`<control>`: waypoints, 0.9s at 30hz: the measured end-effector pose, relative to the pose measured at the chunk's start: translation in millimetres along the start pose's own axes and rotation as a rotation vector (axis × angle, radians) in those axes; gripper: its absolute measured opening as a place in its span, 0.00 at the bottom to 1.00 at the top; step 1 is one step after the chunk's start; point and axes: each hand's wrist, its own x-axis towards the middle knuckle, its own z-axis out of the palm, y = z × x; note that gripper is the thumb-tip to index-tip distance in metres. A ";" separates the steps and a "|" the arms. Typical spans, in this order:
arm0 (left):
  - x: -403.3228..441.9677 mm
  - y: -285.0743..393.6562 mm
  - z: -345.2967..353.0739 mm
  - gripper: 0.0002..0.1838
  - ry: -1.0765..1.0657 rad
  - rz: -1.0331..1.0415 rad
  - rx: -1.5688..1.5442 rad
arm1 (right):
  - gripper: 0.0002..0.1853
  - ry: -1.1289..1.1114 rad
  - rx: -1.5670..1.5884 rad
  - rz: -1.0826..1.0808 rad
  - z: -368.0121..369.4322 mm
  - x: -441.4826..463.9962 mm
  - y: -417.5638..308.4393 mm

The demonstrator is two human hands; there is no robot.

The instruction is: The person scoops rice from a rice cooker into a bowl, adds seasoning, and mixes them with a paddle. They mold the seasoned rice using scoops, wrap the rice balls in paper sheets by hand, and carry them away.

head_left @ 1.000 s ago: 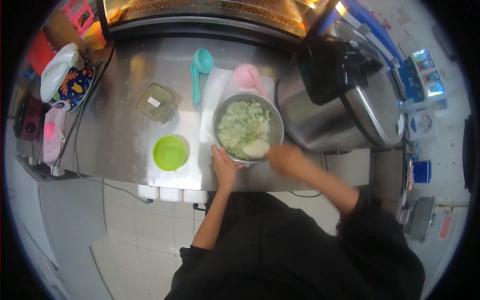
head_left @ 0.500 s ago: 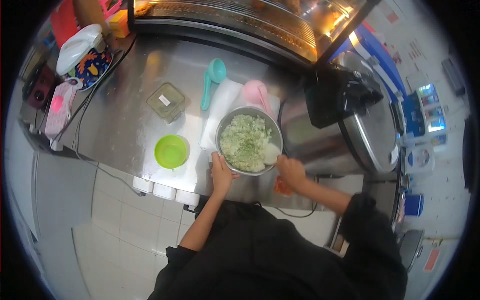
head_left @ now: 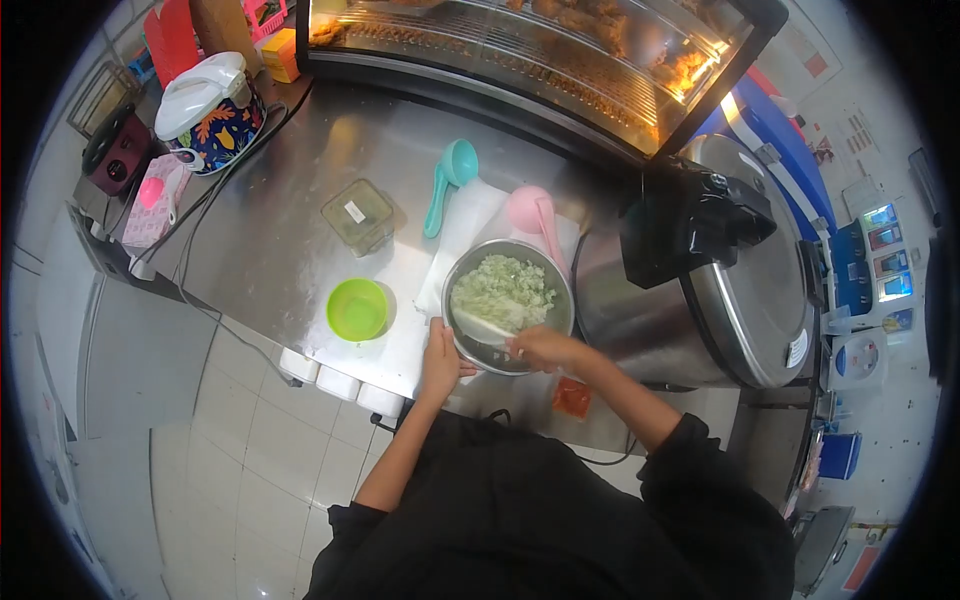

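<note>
Head view shows a smudged steel surface above pale floor tiles at lower left, with a round metal bowl of clumpy green-white rice at centre, left hand clamped on its rim, right hand closed around a flat white paddle.

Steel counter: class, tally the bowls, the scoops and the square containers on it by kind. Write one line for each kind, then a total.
Bowls: 2 (steel bowl, green bowl)
Scoops: 2 (teal scoop, pink scoop)
Square containers: 1 (square container with a white label)
Total: 5
</note>
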 end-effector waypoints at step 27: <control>-8.8 -8.4 19.6 0.09 0.108 0.029 -0.041 | 0.18 0.710 -1.128 0.033 51.7 -19.6 9.4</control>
